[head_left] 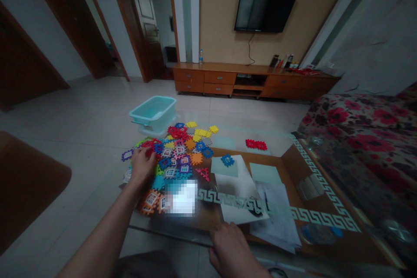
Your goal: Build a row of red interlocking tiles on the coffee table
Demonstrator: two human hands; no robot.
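Observation:
A heap of colourful plastic interlocking tiles [170, 173] covers the left end of the glass-topped coffee table. My left hand [143, 164] reaches into the left side of this heap. Its fingers are bent around a red interlocking tile [149, 151], partly hidden by them. Close by lie a blue tile [158, 147] and a purple window-frame tile [127, 155]. At the table's near edge, my right hand [230, 243] is closed in a fist; whatever it may hold is hidden. Apart from the heap are a red triangular piece [203, 174], a blue tile [227, 160] and a red row of joined tiles [256, 144].
Beyond the heap stands a light-blue plastic basin [154, 113]. Papers [275, 213] and a plastic bottle [319, 233] show through the glass. A flowered sofa [368, 115] is at right, brown furniture [32, 178] at left. A long TV cabinet [220, 79] lines the far wall.

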